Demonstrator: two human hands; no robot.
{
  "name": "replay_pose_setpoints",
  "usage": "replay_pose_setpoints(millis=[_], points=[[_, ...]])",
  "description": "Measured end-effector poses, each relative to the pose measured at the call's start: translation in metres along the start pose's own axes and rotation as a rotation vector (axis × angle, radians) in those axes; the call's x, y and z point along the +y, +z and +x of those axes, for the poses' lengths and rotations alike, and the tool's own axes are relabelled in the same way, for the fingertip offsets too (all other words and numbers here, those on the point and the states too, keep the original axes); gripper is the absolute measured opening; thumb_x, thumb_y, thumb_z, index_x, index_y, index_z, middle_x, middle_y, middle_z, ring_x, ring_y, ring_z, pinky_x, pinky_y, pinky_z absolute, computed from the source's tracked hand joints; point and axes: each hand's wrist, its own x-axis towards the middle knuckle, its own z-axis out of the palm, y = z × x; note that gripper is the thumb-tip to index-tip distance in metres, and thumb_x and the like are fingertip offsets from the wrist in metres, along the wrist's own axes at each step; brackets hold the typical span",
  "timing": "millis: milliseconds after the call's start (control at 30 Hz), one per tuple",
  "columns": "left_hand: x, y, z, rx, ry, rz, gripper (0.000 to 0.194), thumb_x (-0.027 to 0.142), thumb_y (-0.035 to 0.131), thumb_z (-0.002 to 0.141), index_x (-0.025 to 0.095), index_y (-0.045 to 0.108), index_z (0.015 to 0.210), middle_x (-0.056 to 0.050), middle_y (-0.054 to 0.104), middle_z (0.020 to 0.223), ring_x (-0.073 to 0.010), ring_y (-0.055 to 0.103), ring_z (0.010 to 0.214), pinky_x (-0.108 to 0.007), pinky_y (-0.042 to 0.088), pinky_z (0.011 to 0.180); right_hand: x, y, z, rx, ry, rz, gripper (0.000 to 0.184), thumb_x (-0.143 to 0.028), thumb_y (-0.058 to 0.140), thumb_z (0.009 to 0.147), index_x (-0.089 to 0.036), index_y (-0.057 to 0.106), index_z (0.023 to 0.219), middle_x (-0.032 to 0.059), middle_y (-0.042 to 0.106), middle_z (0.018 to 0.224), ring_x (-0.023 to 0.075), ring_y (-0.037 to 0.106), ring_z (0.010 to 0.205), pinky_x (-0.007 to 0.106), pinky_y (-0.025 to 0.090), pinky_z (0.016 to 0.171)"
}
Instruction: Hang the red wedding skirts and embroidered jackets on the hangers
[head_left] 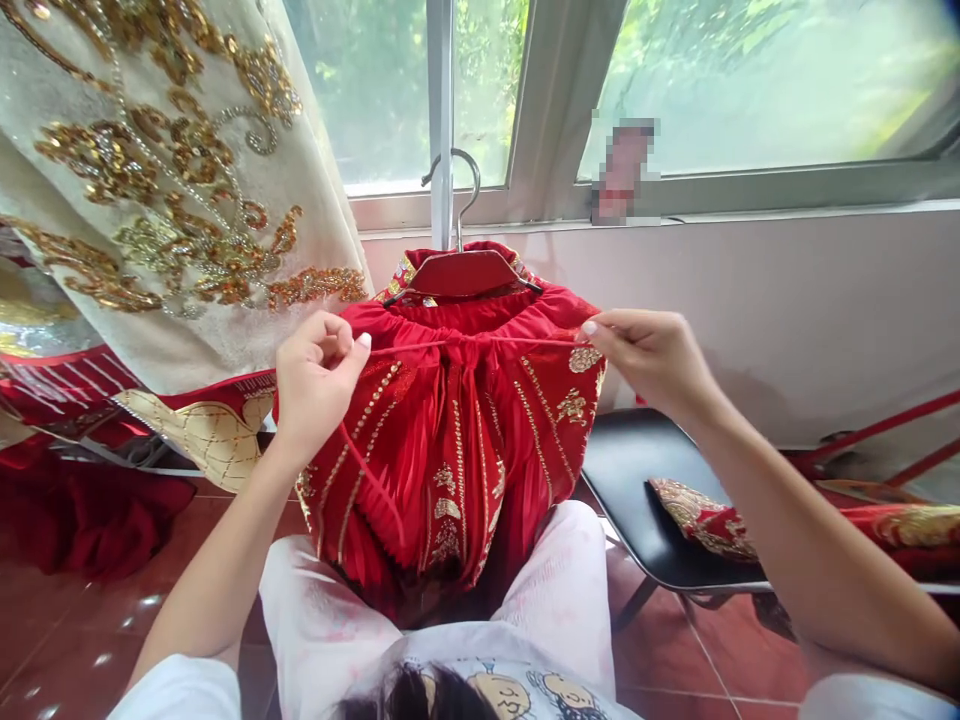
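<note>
A red pleated garment [390, 480] with gold embroidery hangs in front of me from a metal-hooked hanger [471, 190]. Across its gathered top runs a thin red cord [420, 348], pulled straight between my two hands. My left hand [315, 375] pinches the cord at the left, and a loose end dangles below over the pleats. At the right, my right hand [649, 350] pinches the cord's other side between thumb and fingers. A red embroidered collar [480, 270] shows behind the waist of the garment.
A cream cloth with gold sequins [180, 200] hangs at the left. On the right, a black chair [637, 480] carries a folded embroidered cloth [712, 520]. Dark red fabric [90, 510] lies low at the left. Windows [750, 90] and a white pole [441, 120] stand behind.
</note>
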Motion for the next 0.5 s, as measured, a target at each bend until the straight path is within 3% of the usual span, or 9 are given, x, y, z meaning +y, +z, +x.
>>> replay_pose_setpoints(millis=[100, 200, 267, 300, 367, 500], points=[[-0.011, -0.009, 0.001, -0.046, -0.013, 0.040, 0.015, 0.028, 0.067, 0.077, 0.022, 0.053, 0.075, 0.008, 0.039, 0.049, -0.0070, 0.031, 0.043, -0.023, 0.025, 0.044, 0.016, 0.003, 0.008, -0.114, 0.142, 0.047, 0.027, -0.038, 0.058, 0.081, -0.017, 0.062, 0.065, -0.0040, 0.038, 0.047, 0.0085, 0.032, 0.044, 0.024, 0.025, 0.044], [-0.010, -0.020, 0.001, -0.353, -0.052, 0.040, 0.014, 0.033, 0.068, 0.075, 0.020, 0.062, 0.072, 0.005, 0.046, 0.050, -0.0084, 0.038, 0.044, -0.023, 0.029, 0.044, 0.018, 0.002, 0.016, -0.513, 0.232, 0.166, 0.021, -0.035, 0.059, 0.080, -0.016, 0.068, 0.077, -0.0039, 0.047, 0.049, 0.0075, 0.035, 0.042, 0.023, 0.025, 0.041], [-0.007, -0.022, 0.000, -0.468, -0.053, 0.152, 0.016, 0.035, 0.067, 0.075, 0.019, 0.068, 0.070, 0.001, 0.057, 0.057, -0.0112, 0.047, 0.049, -0.024, 0.035, 0.048, 0.012, 0.000, 0.022, -0.762, 0.174, 0.183, 0.019, -0.032, 0.062, 0.077, -0.016, 0.073, 0.080, -0.0011, 0.057, 0.055, 0.0081, 0.042, 0.045, 0.022, 0.029, 0.042], [-0.006, -0.019, -0.001, -0.436, -0.034, 0.250, 0.015, 0.033, 0.066, 0.075, 0.019, 0.071, 0.073, 0.000, 0.061, 0.062, -0.0127, 0.051, 0.053, -0.025, 0.038, 0.052, 0.008, 0.000, 0.024, -0.847, 0.115, 0.190, 0.018, -0.030, 0.064, 0.076, -0.016, 0.075, 0.079, 0.0004, 0.062, 0.059, 0.0087, 0.046, 0.048, 0.022, 0.033, 0.044], [-0.007, -0.008, -0.003, -0.226, 0.044, 0.456, 0.014, 0.028, 0.062, 0.077, 0.019, 0.073, 0.079, -0.002, 0.064, 0.068, -0.0147, 0.054, 0.059, -0.027, 0.041, 0.059, -0.002, 0.004, 0.028, -0.898, -0.014, 0.275, 0.016, -0.028, 0.067, 0.074, -0.018, 0.078, 0.081, 0.0018, 0.067, 0.066, 0.0097, 0.052, 0.054, 0.022, 0.037, 0.047], [-0.033, 0.022, 0.007, 0.166, 0.229, 0.587, 0.020, 0.022, 0.053, 0.084, 0.018, 0.072, 0.084, -0.006, 0.064, 0.076, -0.0169, 0.057, 0.071, -0.028, 0.042, 0.070, -0.017, 0.030, 0.031, -0.646, -0.113, 0.635, 0.020, -0.029, 0.070, 0.075, -0.019, 0.078, 0.090, 0.0002, 0.066, 0.064, 0.0061, 0.042, 0.047, 0.021, 0.031, 0.041]])
